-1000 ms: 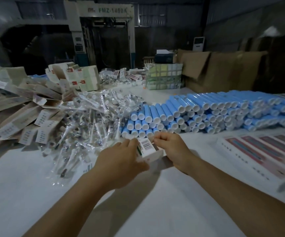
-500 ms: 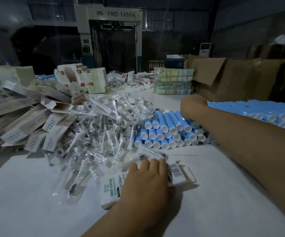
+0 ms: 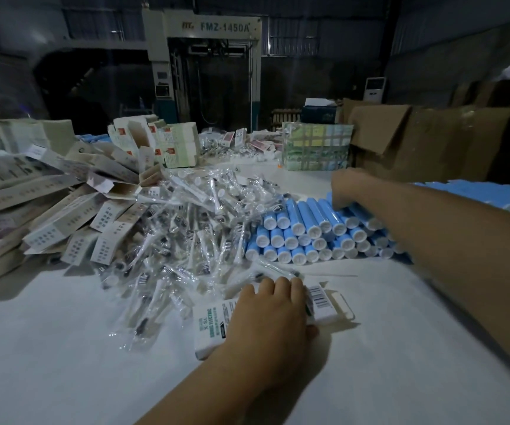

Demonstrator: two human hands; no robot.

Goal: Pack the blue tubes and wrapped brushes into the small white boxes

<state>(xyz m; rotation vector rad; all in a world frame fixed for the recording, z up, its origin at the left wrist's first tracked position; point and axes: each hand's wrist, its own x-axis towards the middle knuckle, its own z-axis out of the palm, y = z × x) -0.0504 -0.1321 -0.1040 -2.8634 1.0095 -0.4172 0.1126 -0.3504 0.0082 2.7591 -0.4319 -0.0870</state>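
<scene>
white box under left hand | right hand on blue tubes

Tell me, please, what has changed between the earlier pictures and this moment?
The right hand let go of the small white box and reached forward to the far end of the stack of blue tubes, where it rests now. The left hand brought the box down onto the white table and presses it flat there. The heap of wrapped brushes and the tube stack stayed as they were.
</scene>
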